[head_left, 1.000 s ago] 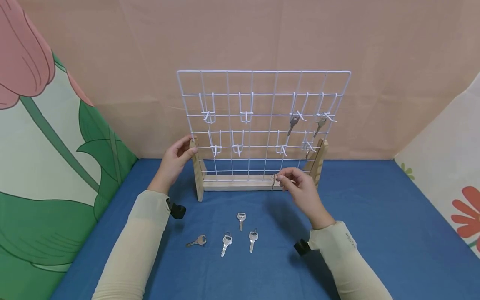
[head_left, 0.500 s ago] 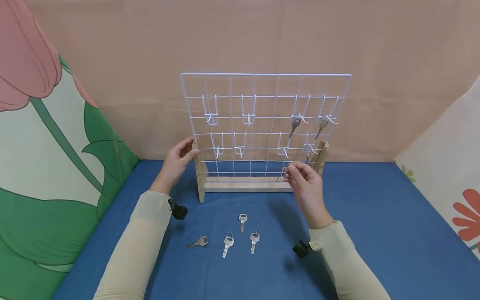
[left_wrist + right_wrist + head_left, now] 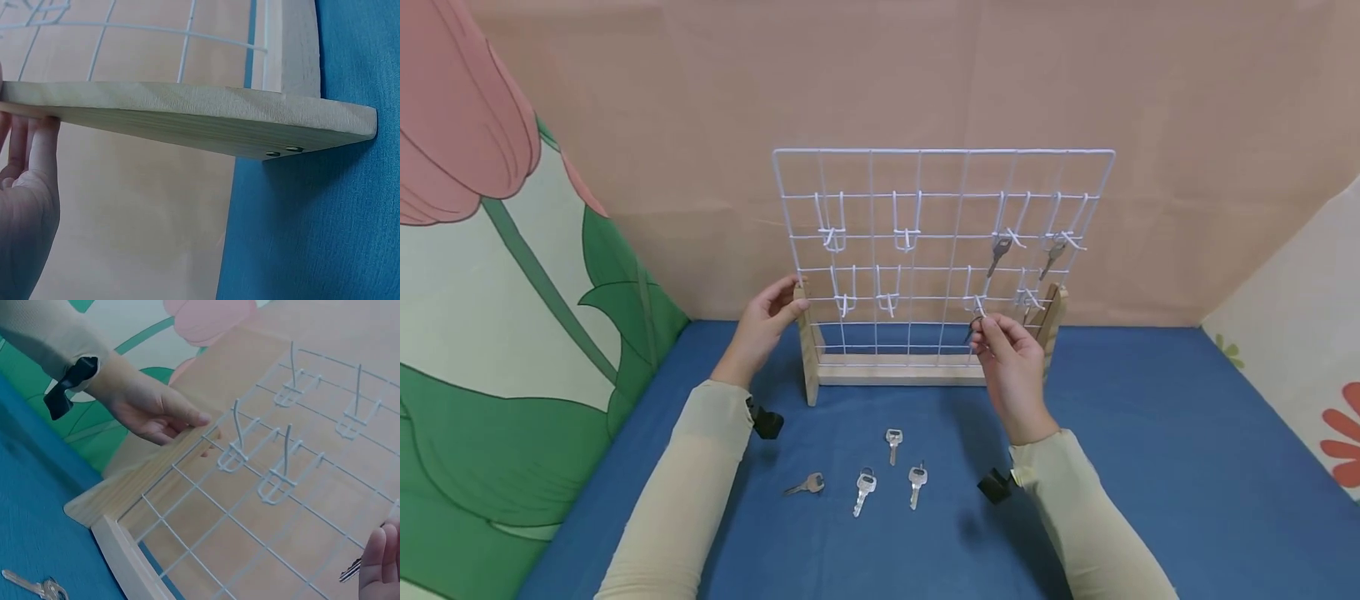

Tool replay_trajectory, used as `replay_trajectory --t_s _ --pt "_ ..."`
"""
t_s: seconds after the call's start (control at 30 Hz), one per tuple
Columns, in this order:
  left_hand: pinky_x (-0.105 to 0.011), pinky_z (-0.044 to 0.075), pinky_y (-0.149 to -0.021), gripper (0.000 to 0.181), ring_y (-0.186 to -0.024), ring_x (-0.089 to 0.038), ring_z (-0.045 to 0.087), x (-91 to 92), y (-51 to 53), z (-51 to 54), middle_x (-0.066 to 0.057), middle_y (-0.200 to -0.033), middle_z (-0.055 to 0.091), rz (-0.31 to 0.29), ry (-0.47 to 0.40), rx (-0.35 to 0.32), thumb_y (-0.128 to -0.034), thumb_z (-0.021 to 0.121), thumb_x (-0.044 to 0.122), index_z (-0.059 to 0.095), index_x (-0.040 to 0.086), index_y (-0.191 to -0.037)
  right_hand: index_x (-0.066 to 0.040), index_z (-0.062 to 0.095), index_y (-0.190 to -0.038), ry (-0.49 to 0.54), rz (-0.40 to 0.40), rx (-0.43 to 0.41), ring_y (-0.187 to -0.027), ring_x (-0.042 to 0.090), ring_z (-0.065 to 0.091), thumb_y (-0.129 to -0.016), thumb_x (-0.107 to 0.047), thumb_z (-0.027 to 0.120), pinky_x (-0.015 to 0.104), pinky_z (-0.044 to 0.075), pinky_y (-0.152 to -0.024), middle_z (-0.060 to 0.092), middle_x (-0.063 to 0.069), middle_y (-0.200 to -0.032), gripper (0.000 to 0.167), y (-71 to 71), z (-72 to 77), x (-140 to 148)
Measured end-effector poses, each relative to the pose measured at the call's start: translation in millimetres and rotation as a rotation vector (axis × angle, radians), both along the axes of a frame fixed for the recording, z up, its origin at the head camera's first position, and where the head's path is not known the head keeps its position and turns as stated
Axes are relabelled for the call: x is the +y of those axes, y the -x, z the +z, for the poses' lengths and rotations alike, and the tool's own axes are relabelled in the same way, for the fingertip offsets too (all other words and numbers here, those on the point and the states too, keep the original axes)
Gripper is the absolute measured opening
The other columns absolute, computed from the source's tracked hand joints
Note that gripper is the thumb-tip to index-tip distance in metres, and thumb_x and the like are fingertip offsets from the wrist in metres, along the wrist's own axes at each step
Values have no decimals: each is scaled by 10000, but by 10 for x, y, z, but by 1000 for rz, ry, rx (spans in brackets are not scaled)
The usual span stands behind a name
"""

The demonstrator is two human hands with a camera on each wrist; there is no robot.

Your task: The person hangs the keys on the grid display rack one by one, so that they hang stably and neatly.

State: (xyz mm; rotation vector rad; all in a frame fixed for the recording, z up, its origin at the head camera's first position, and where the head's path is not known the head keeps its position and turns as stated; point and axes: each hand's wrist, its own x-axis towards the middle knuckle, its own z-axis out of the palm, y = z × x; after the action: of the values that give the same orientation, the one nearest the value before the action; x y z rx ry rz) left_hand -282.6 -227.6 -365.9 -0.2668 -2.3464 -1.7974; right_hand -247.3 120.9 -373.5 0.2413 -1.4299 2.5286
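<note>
A white wire rack [image 3: 913,237] with hooks stands in a wooden frame [image 3: 901,375]. My left hand [image 3: 758,333] grips the top of the frame's left post [image 3: 187,106], thumb in front. Between thumb and fingers my right hand [image 3: 1011,367] pinches a key by its ring, just under a lower-row hook [image 3: 976,305]; the key's blade [image 3: 351,570] shows beside the fingers in the right wrist view. One dark key [image 3: 1001,250] and another key [image 3: 1054,250] hang from upper hooks at the right. A further key hangs at the lower right hook, partly hidden.
On the blue cloth [image 3: 835,558] in front of the rack lie several keys: one at the back [image 3: 893,443], one at the left [image 3: 808,483], one in the middle [image 3: 865,490] and one at the right [image 3: 917,485]. A flower-print panel [image 3: 505,450] stands at the left.
My right hand has risen from the rack's lower bar to the lower-row hook, bringing the pinched key along. My left hand keeps its grip on the post. The head view has shifted slightly.
</note>
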Motion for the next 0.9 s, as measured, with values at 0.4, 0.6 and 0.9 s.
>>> replay_trajectory --t_s 0.4,0.6,0.9 --pt "-435 383 -1160 588 -1333 -289 437 13 5 7 -170 -1482 469 -9 -8 2 -1033 611 235 393 88 -1559 -16 617 -998 93 -33 -121 -799 132 607 -1037 -54 564 186 554 -730 665 73 -935 76 142 43 -129" --pt "-443 386 -1157 595 -1334 -278 451 42 15 11 -132 -1473 490 -7 6 -1 -1024 625 278 411 115 -1555 -18 611 -1062 119 -61 -189 -811 130 633 -1036 -106 582 190 566 -754 681 59 -945 97 162 6 -120" --pt "-442 384 -1159 608 -1331 -276 448 14 8 -1 -131 -1473 486 11 12 -2 -1013 635 341 432 126 -1544 33 635 -1089 -124 58 -226 -821 134 646 -1065 -288 547 241 578 -796 721 26 -919 333 52 -98 -18"
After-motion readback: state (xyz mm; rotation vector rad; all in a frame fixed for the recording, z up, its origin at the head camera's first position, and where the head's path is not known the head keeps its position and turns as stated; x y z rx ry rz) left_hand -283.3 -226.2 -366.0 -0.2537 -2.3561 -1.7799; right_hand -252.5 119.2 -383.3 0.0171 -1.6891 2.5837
